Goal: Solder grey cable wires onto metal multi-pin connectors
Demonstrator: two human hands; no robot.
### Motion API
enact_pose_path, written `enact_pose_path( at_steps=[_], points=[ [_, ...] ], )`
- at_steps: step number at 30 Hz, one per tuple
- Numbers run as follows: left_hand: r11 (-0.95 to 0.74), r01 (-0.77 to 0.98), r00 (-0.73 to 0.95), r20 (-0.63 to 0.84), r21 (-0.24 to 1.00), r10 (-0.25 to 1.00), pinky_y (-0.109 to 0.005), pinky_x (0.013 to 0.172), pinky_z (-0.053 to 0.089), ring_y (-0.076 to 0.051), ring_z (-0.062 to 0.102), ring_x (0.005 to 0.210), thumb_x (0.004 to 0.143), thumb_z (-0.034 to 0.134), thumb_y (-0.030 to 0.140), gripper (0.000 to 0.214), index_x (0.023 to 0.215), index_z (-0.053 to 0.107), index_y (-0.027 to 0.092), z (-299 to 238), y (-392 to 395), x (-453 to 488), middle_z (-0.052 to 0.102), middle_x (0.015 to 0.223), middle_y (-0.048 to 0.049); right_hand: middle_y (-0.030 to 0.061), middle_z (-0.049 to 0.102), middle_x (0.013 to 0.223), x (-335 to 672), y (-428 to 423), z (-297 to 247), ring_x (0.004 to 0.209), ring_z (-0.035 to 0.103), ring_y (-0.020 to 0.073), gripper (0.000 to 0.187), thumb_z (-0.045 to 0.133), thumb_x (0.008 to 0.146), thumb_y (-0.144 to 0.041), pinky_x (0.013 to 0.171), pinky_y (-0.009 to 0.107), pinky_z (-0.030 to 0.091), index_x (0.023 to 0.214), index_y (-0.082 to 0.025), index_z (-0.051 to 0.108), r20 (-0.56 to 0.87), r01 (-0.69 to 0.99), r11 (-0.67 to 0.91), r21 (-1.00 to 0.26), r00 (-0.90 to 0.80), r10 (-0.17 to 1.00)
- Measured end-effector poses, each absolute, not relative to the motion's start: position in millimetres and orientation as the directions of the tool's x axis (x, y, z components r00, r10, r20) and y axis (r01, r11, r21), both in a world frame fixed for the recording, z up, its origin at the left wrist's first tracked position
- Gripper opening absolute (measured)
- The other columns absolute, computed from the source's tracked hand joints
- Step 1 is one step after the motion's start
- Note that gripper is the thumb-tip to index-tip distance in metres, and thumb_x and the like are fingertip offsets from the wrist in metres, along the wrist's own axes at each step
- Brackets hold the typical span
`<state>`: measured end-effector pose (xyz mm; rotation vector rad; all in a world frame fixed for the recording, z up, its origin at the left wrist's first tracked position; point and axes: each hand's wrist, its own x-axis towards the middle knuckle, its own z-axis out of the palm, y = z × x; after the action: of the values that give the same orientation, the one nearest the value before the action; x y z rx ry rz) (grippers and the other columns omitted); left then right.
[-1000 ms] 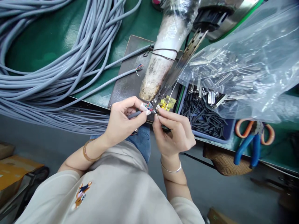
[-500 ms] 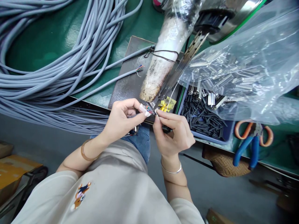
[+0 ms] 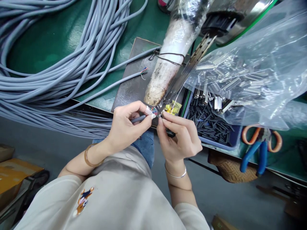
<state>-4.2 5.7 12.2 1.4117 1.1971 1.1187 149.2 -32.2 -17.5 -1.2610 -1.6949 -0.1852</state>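
Cable (image 3: 138,119), grey and ending in short coloured wires (image 3: 154,110), was pinched in the head view between thumb and index finger of the left hand (image 3: 127,124). Its wired end lay over the near edge of a dark plate (image 3: 129,89), close by the tip of a soldering iron (image 3: 192,65). The right hand (image 3: 181,137) was closed at the fingertips just beside those wires; what sat between them was too small to tell.

Beside the iron slanted a white tube (image 3: 165,67), dirty at its lower end and tied with dark cord. Yellow pieces (image 3: 174,107) lay near the right fingertips. Farther right, a blue tray (image 3: 236,137) held short black tubes (image 3: 206,123) and metal connectors (image 3: 217,103), partly under a clear bag (image 3: 261,41). Blue-handled pliers (image 3: 262,153) hung past the bench edge. To the left lay coiled grey cables (image 3: 59,78).
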Motion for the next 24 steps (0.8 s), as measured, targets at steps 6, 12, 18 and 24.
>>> enact_pose_path(
  at_steps=[6, 12, 18, 24],
  points=[
    [-0.022, 0.136, 0.142, 0.003, 0.991, 0.990, -0.019, 0.048, 0.037, -0.008, 0.053, 0.055, 0.079, 0.075, 0.018, 0.010, 0.073, 0.067, 0.015, 7, 5, -9, 0.066, 0.065, -0.0011, 0.0018, 0.082, 0.099, 149, -33, -17, 0.083, 0.079, 0.0146, 0.019, 0.078, 0.087, -0.012, 0.073, 0.025, 0.066, 0.090, -0.024, 0.064, 0.761, 0.838, 0.455, -0.301, -0.077, 0.644],
    [0.011, 0.138, 0.177, -0.036, 0.990, 0.984, -0.020, 0.047, 0.036, -0.007, 0.049, 0.050, 0.079, 0.075, 0.020, 0.011, 0.075, 0.067, 0.015, 1, 4, -10, 0.067, 0.065, -0.0014, 0.0025, 0.082, 0.097, 152, -35, -23, 0.083, 0.079, 0.0134, 0.019, 0.077, 0.086, -0.010, 0.071, 0.022, 0.063, 0.092, -0.022, 0.064, 0.779, 0.833, 0.485, -0.265, -0.111, 0.617],
    [-0.195, 0.105, 0.332, 0.151, 0.975, 0.931, -0.020, 0.057, 0.046, -0.011, 0.064, 0.070, 0.083, 0.073, 0.017, 0.008, 0.087, 0.080, 0.015, 0, 2, -21, 0.078, 0.095, -0.0092, 0.0018, 0.082, 0.098, 156, -41, -23, 0.085, 0.079, 0.0148, 0.023, 0.080, 0.083, -0.007, 0.076, 0.025, 0.065, 0.097, -0.022, 0.069, 0.788, 0.815, 0.473, -0.334, -0.034, 0.614],
    [-0.008, 0.017, 0.604, -0.003, 1.000, 0.797, -0.020, 0.057, 0.047, -0.010, 0.061, 0.061, 0.093, 0.067, 0.019, 0.029, 0.117, 0.082, 0.017, -3, -7, -41, 0.076, 0.080, -0.0058, 0.0015, 0.078, 0.083, 168, -50, -15, 0.070, 0.076, 0.0171, 0.005, 0.071, 0.093, -0.019, 0.060, 0.029, 0.061, 0.090, -0.022, 0.068, 0.612, 0.640, 0.369, -0.674, 0.204, 0.765]
  ],
)
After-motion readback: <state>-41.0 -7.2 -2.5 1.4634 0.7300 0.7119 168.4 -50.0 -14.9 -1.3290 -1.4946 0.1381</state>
